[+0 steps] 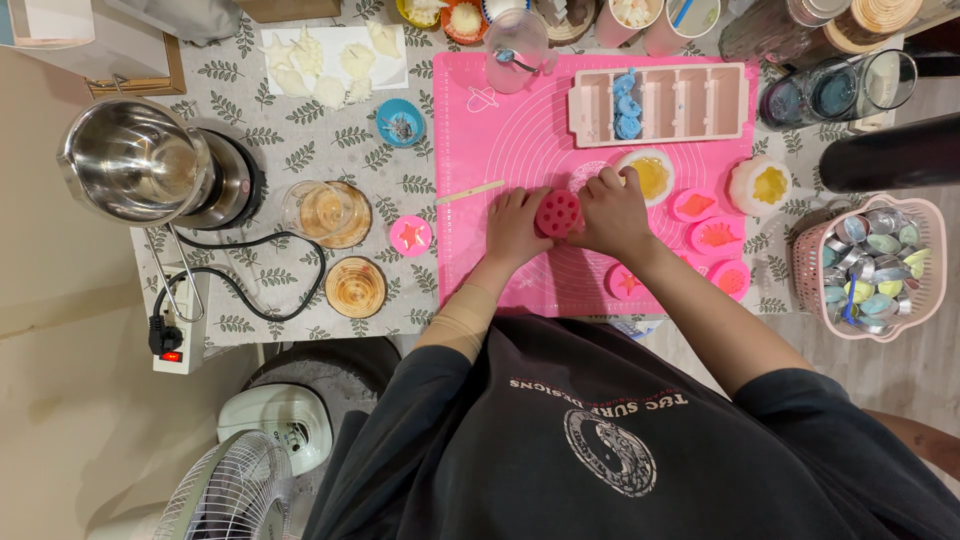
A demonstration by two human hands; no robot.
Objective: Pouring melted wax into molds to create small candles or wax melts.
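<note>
Both my hands hold a small round red-pink silicone mould point(558, 213) with several holes, over the pink silicone mat point(520, 130). My left hand point(513, 226) grips its left side. My right hand point(612, 212) grips its right side, fingers curled over it. Just beyond my right hand lies a white oval mould with yellow filling point(650, 177). Small pink moulds with orange shapes point(716, 236) lie to the right. A wooden stick point(470, 192) lies left of my left hand.
A pink bar mould tray with blue pieces point(660, 102) lies at the mat's far side. A steel pot on an electric heater point(150, 165), glass jars point(327, 213), a power strip point(172, 335) sit left. A basket of foil cups point(872, 265) stands right. A fan point(235, 495) is below.
</note>
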